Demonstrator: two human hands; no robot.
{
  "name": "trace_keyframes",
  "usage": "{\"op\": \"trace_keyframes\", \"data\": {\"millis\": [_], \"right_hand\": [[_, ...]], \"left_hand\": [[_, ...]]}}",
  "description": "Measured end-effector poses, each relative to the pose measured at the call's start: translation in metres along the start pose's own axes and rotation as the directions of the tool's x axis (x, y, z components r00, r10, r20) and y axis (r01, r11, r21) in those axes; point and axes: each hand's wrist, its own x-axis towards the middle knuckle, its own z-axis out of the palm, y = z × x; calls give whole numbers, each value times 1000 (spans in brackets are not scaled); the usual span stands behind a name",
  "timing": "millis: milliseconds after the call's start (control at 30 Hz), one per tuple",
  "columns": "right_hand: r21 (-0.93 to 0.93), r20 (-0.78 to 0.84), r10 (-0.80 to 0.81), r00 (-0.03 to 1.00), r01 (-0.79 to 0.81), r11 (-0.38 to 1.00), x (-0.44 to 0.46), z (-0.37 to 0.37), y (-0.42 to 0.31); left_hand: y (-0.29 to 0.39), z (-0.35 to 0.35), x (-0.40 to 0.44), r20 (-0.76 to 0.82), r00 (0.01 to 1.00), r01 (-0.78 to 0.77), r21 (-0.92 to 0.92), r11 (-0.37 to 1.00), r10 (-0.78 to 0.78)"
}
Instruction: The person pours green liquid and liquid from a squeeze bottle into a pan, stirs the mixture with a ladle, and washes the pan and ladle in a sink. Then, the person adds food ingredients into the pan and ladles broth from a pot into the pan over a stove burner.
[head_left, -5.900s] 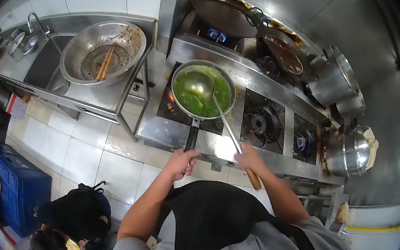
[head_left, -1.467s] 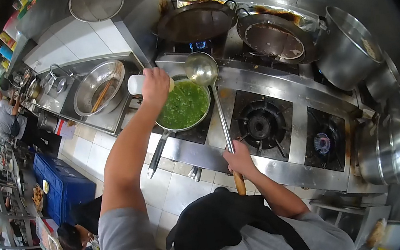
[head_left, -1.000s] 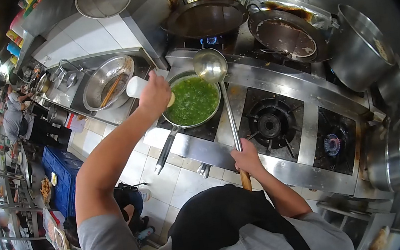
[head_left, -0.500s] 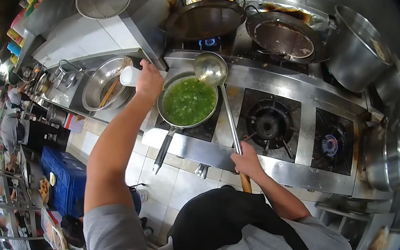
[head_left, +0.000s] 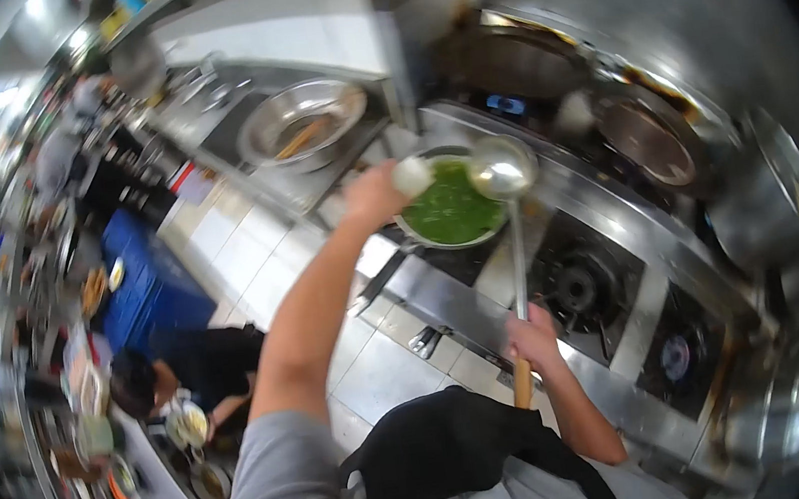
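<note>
My left hand is closed round a small white container, held over the left rim of a pan. Motion blur hides what kind of container it is. Bright green, soupy food fills the pan, whose dark handle points toward me. Lower on the right, my right hand grips the wooden handle of a long metal ladle. The ladle's bowl hangs at the pan's upper right edge.
Bare burners lie right of the pan, one with a blue flame. Woks and a tall pot stand behind. A metal basin with chopsticks sits left. A person in black is at lower left, near a blue bin.
The view has swung, shifting the stove right. My left hand has brought the white container from beside the basin to the pan's rim. A person in black now shows more at lower left.
</note>
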Motion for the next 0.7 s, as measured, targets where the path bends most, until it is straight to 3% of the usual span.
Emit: {"op": "trace_keyframes", "data": {"millis": [33, 67, 100, 133, 200, 233, 267, 300, 333, 400, 433, 467, 500, 533, 567, 633, 700], "right_hand": [[14, 21, 0, 1000, -1, 1000, 4, -1, 6], [19, 36, 5, 999, -6, 1000, 6, -2, 13], [110, 19, 38, 999, -40, 993, 16, -10, 31], [-75, -95, -1, 995, -6, 997, 20, -8, 36], [-18, -96, 80, 992, -82, 996, 35, -7, 38], [52, 108, 132, 985, -138, 989, 81, -36, 61], [-189, 87, 19, 996, -2, 982, 75, -16, 51], [-156, 54, 5, 999, 4, 988, 74, -1, 50], [-487, 357, -89, 930, 267, 832, 81, -12, 44], [-493, 264, -193, 945, 304, 815, 71, 16, 48], [-461, 200, -196, 960, 269, 845, 62, 37, 50], [-447, 168, -211, 963, 265, 855, 56, 51, 51], [-444, 156, -223, 962, 270, 854, 51, 67, 53], [-440, 146, -236, 961, 277, 854, 46, 80, 54], [-440, 136, -250, 959, 285, 852, 41, 92, 55], [-439, 121, -271, 955, 296, 848, 32, 113, 56], [-428, 98, -287, 953, 301, 852, 22, 131, 57]], "left_hand": [[-15, 13, -4, -136, 990, -51, -156, 986, 30], [-27, 18, -11, -143, 990, -61, -337, 940, 13], [-27, 10, -35, -168, 985, -38, -407, 913, -34], [-31, 9, -62, -238, 962, 4, -484, 875, -136], [-74, 18, -96, -451, 878, -161, -593, 789, -159], [-86, -18, -153, -440, 881, -245, -737, 629, -172], [-107, -36, -200, -448, 868, -276, -795, 540, -215], [-135, -52, -248, -512, 795, -246, -764, 597, -327], [-158, -65, -299, -564, 723, -216, -734, 644, -400], [-214, -103, -410, -587, 550, -66, -739, 670, -594], [-214, -137, -475, -653, 363, -32, -722, 691, -665], [-243, -157, -538, -682, 314, -5, -697, 717, -661], [-246, -187, -601, -828, 101, 229, -520, 823, -552], [-269, -209, -665, -882, 20, 263, -449, 854, -470], [-247, -243, -710, -915, -157, 331, -403, 853, -371], [-257, -291, -803, -943, -313, 550, -276, 789, -111], [-276, -332, -881, -936, -342, 756, -223, 616, 81]]}}
